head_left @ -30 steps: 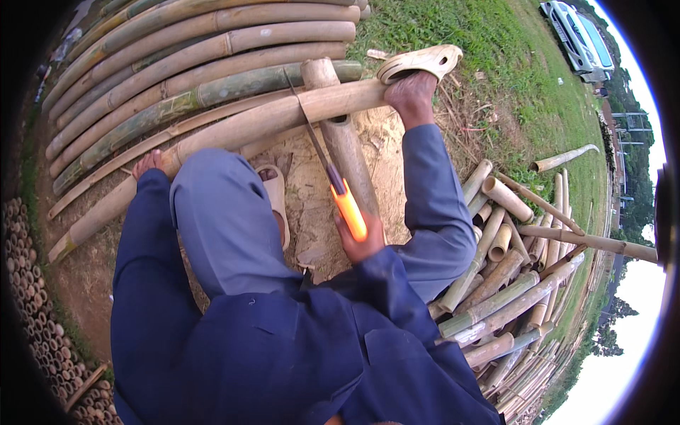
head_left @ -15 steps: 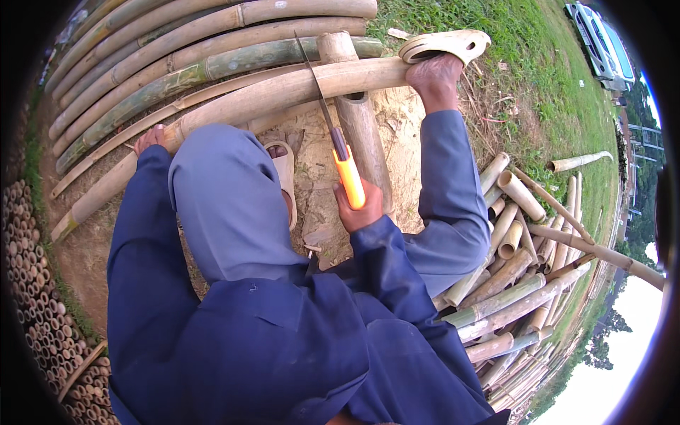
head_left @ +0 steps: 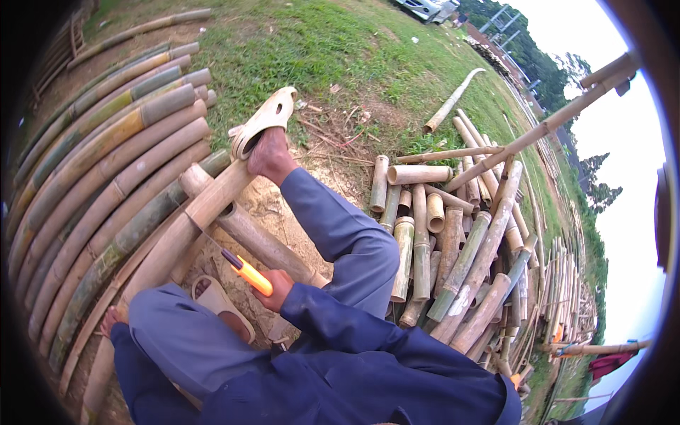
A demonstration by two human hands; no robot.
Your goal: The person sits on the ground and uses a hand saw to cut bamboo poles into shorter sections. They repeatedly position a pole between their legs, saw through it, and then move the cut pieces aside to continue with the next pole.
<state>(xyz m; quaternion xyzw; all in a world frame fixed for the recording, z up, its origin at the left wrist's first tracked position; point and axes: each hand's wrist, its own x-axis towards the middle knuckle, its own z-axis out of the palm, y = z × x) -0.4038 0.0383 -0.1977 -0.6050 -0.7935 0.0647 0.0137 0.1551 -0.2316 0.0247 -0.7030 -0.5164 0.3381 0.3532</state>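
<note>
My right hand (head_left: 275,292) grips the orange handle of a hand saw (head_left: 249,273). Its thin blade slants up and left onto a long pale bamboo pole (head_left: 185,228). My right foot, in a cream sandal (head_left: 261,126), presses on the far end of that pole. The pole lies across a shorter bamboo piece (head_left: 263,245). My left hand (head_left: 108,323) shows only as a sliver past my left knee, closed on the same pole lower down. A second sandal (head_left: 212,300) lies by my knee.
A row of long bamboo poles (head_left: 92,163) lies on the ground at left. A heap of short cut bamboo sections (head_left: 439,248) sits at right, with slanted poles (head_left: 538,131) above it. Grass (head_left: 340,49) stretches beyond, and vehicles stand far off.
The view has swung right, bringing the cut bamboo heap into sight. My right hand has drawn the saw back toward me along the pole. My foot stays on the pole.
</note>
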